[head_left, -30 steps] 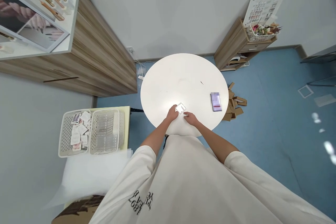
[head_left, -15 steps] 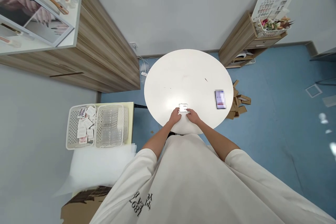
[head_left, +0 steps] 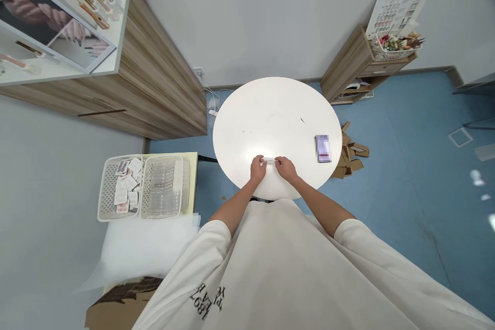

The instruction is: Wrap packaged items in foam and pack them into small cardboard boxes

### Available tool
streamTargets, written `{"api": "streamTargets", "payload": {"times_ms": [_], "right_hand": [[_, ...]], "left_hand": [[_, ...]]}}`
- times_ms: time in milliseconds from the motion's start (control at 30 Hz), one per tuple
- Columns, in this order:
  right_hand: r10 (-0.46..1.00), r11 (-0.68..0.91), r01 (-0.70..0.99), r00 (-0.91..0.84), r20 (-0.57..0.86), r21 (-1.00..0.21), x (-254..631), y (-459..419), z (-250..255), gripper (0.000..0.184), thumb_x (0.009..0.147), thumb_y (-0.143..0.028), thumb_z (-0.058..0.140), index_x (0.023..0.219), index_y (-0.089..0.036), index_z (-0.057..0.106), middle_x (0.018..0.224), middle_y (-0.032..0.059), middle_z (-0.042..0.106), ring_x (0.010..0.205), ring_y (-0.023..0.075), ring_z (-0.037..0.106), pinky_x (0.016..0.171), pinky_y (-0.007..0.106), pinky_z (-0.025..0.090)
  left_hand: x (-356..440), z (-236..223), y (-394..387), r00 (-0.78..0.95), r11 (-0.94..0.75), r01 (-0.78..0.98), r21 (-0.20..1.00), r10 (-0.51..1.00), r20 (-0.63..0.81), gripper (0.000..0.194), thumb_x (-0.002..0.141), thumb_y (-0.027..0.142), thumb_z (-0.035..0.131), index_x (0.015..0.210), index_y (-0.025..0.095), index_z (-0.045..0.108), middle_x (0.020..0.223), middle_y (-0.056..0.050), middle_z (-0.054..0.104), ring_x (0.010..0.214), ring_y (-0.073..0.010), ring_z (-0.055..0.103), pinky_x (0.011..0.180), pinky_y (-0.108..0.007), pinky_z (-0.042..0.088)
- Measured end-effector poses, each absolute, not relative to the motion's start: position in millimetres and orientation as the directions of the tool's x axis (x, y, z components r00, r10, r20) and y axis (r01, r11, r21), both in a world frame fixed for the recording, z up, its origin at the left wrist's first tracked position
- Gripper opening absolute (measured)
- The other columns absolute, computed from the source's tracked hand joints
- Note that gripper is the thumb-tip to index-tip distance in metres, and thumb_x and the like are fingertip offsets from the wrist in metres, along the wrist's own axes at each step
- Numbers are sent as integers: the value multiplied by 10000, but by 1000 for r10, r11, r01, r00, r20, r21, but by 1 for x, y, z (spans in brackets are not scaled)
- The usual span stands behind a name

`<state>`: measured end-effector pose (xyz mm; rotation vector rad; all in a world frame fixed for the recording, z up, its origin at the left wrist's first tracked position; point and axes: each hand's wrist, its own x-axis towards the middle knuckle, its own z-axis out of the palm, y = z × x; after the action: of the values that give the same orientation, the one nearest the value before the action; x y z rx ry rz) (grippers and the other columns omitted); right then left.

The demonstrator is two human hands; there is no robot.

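A small, flat white case (head_left: 269, 160), possibly clear plastic, is held between my two hands over the near part of the round white table (head_left: 273, 98). It shows almost edge-on, as a thin pale strip. My left hand (head_left: 258, 169) pinches its left end, fingers closed. At the opposite end, my right hand (head_left: 286, 169) grips it the same way. What lies inside the case cannot be made out. To the right on the tabletop lies a phone-like purple rectangle (head_left: 323, 149), blurred out.
On the left, a white basket (head_left: 102, 191) holds small packets; beside it, another basket (head_left: 185, 185) holds stacked clear cases. Clear plastic sheets (head_left: 135, 247) lie nearer me. A wooden cabinet (head_left: 166, 67) stands back left, a smaller one (head_left: 344, 62) back right. Cardboard pieces (head_left: 353, 150) lie on the floor.
The case has tipped from showing its broad face to nearly edge-on. Both hands still hold it, with fingers shifted slightly to its ends.
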<state>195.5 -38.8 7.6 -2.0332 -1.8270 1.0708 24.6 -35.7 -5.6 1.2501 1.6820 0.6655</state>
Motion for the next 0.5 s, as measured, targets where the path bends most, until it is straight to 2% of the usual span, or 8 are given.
{"api": "streamTargets", "payload": {"times_ms": [500], "right_hand": [[909, -95, 842, -145, -391, -532, 201, -19, 3, 311, 1013, -252, 430, 1067, -248, 737, 1063, 66, 732, 980, 220, 652, 826, 296, 453]], "left_hand": [[28, -17, -25, -150, 419, 469, 777, 905, -398, 226, 881, 207, 611, 1107, 208, 626, 1041, -68, 667, 995, -204, 640, 936, -345, 488]]}}
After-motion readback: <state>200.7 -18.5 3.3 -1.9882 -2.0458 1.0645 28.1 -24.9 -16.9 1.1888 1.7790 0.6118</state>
